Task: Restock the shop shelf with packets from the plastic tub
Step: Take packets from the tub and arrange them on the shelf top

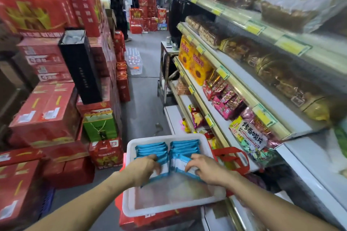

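- The red cartons (47, 112) crowd the left side of the aisle. The strip of floor (142, 99) beside them is the only open room for swinging.
- The left hand (146, 167) is inside the plastic tub (128, 150), its fingers curled onto the near end of the left row of blue packets (152, 149).
- The packets stand packed at the tub's far end. It seems best to squeeze a bundle squarely and lift it straight up, clear of the rim.
- The right hand (204, 169) has its fingers clamped on the nearest packets of the right row, which tip toward the person.
- A red bag handle (234, 155) stands just beside the tub's right rim and could snag a wrist.
- The shop shelf (270, 127) on the right has raised, tagged front edges, so the packets likely need to go over the lip.
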A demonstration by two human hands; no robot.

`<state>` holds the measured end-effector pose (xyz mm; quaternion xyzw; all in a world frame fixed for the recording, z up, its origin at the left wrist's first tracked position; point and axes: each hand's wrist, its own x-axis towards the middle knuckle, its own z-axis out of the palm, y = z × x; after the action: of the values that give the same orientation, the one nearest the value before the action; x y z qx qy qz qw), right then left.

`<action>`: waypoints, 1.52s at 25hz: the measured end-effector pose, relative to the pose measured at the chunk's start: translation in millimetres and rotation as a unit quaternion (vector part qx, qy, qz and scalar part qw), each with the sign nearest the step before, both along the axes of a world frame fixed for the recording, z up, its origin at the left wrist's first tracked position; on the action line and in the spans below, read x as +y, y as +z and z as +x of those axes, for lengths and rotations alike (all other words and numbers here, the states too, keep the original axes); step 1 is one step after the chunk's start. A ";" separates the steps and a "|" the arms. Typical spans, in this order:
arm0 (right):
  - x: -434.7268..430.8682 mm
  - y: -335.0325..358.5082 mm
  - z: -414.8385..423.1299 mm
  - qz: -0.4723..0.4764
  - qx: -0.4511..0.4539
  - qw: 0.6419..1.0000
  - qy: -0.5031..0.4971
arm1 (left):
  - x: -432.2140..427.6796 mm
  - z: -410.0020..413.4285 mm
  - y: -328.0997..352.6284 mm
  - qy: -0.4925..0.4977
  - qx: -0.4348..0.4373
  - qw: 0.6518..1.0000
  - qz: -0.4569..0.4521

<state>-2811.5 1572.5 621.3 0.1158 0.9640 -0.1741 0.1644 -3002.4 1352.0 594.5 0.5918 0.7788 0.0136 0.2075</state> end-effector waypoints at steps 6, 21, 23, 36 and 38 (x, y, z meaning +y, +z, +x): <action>50.9 141.3 4.8 0.038 0.074 0.996 -0.030 | 54.5 -30.7 127.2 -0.063 -0.021 0.994 0.091; 101.5 496.6 296.3 0.176 0.221 0.925 -0.253 | 271.3 158.8 501.4 -0.331 -0.074 0.899 0.278; 100.4 502.3 347.6 0.177 0.218 0.912 -0.300 | 294.0 214.7 516.9 -0.366 -0.092 0.886 0.270; 74.4 466.7 682.4 0.231 0.154 0.783 -0.556 | 382.9 486.6 542.6 -0.518 -0.124 0.798 0.283; 89.3 450.9 693.8 0.245 0.141 0.784 -0.553 | 389.3 501.9 543.5 -0.519 -0.129 0.795 0.287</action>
<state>-2117.7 1661.8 1072.2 0.6392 0.7577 -0.0074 -0.1317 -2500.5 1741.3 1137.9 0.9324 0.2807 0.2029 0.1031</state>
